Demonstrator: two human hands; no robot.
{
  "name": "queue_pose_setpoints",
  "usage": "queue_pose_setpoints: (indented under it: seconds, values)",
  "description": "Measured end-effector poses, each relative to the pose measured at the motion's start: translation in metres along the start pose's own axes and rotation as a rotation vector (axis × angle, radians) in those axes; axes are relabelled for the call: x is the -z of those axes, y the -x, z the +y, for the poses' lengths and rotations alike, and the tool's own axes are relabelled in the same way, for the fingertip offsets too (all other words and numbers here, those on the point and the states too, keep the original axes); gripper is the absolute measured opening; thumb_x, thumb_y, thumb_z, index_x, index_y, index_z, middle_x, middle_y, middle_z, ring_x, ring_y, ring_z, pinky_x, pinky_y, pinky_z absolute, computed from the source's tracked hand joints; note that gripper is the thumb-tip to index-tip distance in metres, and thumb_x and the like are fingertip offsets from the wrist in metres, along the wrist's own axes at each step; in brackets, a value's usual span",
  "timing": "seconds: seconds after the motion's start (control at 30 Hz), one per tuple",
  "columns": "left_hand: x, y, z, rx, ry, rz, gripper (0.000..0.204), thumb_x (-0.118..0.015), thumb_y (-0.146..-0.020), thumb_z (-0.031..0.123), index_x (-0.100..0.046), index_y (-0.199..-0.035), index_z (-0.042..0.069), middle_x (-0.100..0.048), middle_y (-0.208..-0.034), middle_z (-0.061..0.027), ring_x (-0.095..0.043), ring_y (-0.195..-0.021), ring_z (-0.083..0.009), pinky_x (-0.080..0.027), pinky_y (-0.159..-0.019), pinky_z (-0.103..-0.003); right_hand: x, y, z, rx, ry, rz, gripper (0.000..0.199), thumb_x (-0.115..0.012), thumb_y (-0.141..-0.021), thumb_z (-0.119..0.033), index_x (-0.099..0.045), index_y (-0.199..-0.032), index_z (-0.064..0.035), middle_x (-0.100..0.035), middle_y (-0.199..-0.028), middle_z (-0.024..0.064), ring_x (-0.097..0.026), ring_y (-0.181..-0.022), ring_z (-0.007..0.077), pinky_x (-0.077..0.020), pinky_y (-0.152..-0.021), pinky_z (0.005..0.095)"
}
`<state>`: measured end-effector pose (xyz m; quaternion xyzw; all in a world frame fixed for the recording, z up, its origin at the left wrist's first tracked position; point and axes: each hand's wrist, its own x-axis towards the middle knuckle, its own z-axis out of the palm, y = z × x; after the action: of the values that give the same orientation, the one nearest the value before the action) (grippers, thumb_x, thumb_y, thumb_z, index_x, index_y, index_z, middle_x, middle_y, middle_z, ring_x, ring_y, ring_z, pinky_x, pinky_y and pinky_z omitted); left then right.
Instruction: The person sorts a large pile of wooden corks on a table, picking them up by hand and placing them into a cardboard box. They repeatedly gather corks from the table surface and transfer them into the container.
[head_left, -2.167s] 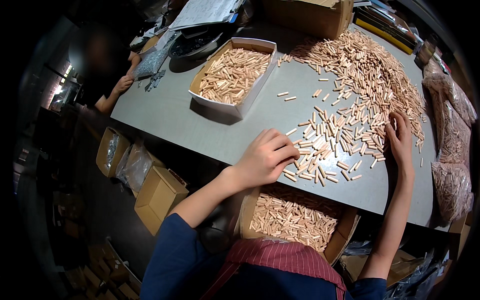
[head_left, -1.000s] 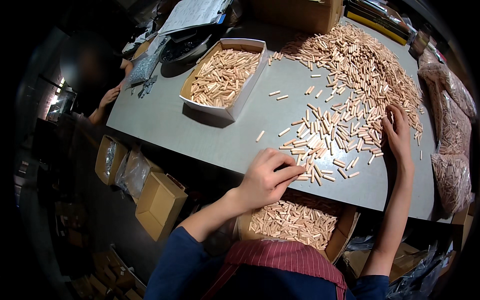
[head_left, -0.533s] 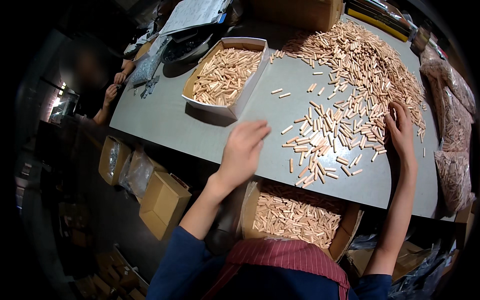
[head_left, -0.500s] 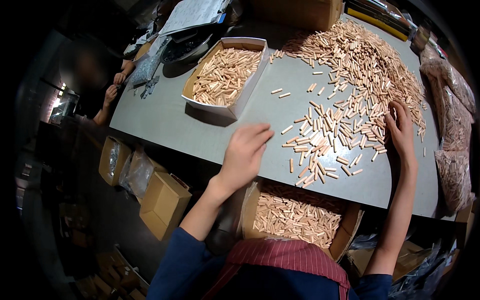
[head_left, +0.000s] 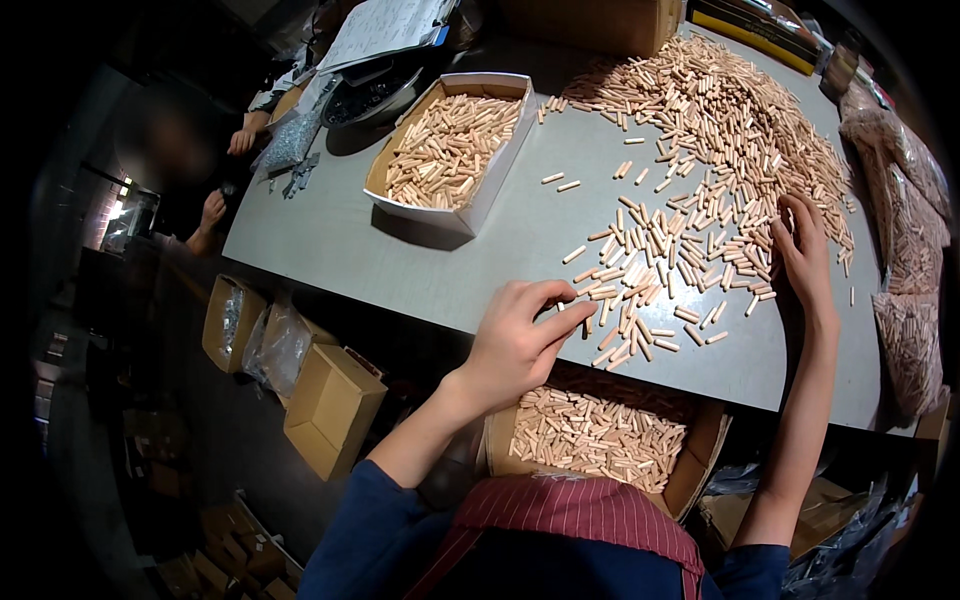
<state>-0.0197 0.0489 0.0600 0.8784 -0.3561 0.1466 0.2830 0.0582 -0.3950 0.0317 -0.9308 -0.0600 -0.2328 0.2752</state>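
Short wooden dowels (head_left: 700, 120) lie in a big heap on the grey table, thinning out into a loose scatter toward the front edge. My left hand (head_left: 522, 335) hovers over the front left of this scatter, thumb and forefinger apart, beside a shaded dowel (head_left: 587, 326). Whether anything small sits behind its fingers is hard to see. At the heap's right side, my right hand (head_left: 803, 255) rests with curved, parted fingers touching the dowels. Below the table edge in front of me, an open cardboard box (head_left: 703, 455) holds many more dowels.
A white-sided carton (head_left: 497, 190) of dowels stands left of the heap. Clear bags of dowels (head_left: 905, 250) line the right side. Behind are a dark bowl (head_left: 372, 100), papers (head_left: 385, 30) and a brown box (head_left: 590, 25). Another person's hand (head_left: 213, 208) shows at far left, above empty cartons (head_left: 335, 410).
My left hand has moved right and slightly down to the edge of the scattered dowels, its thumb and forefinger now apart. My right hand stays almost where it was.
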Motion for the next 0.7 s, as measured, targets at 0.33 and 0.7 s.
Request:
queue_pose_setpoints:
  seconds: [0.33, 0.7]
  values:
    - [0.000, -0.003, 0.006, -0.019, -0.069, -0.014, 0.050, -0.065, -0.083, 0.002, -0.074, -0.128, 0.020, -0.064, -0.116, -0.0051, -0.057, -0.100, -0.0269, -0.048, -0.092, -0.038, 0.000, 0.000, 0.004, 0.020, 0.028, -0.006, 0.036, -0.062, -0.100, -0.020, -0.059, -0.130, 0.0003, -0.056, -0.138, 0.0157, -0.056, -0.128, 0.0319, -0.0442, -0.109, 0.0383]
    - [-0.006, -0.012, -0.005, -0.085, 0.121, 0.072, 0.022, -0.073, -0.082, -0.001, -0.075, -0.101, 0.010, -0.069, -0.102, -0.0057, -0.062, -0.095, -0.0270, -0.053, -0.081, -0.039, -0.001, -0.001, 0.002, 0.013, 0.040, 0.000, 0.037, -0.063, -0.100, -0.020, -0.059, -0.131, 0.0007, -0.057, -0.137, 0.0165, -0.057, -0.127, 0.0333, -0.0450, -0.108, 0.0390]
